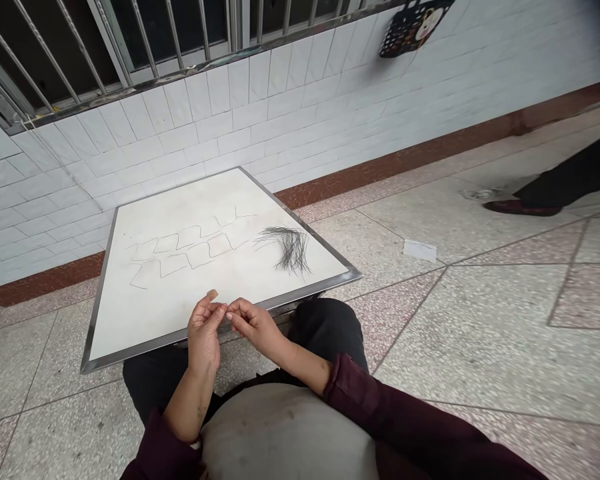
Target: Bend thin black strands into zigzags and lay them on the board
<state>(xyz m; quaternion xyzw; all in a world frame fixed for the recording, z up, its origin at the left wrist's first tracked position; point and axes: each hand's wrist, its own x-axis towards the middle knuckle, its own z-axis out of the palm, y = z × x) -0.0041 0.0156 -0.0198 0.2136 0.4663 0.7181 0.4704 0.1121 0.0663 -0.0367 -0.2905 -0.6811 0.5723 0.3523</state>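
Note:
My left hand (206, 332) and my right hand (254, 323) meet fingertip to fingertip at the near edge of a white board (130, 320) with a metal rim. Both are pinched closed; whatever they hold is too thin to make out. One fingertip of the left hand carries a tan wrap. On the board lies a loose bundle of thin dark strands (293, 248), to the right of centre. Further left, bent thin strands (193, 261) lie in stepped, zigzag rows. A few separate bent strands (236, 213) sit behind them.
Behind the board stands a white tiled wall (200, 123) with a barred window (150, 40). A dark perforated basket (413, 28) hangs on the wall. White paper (420, 250) lies on the floor. Another person's leg and shoe (525, 205) show at right.

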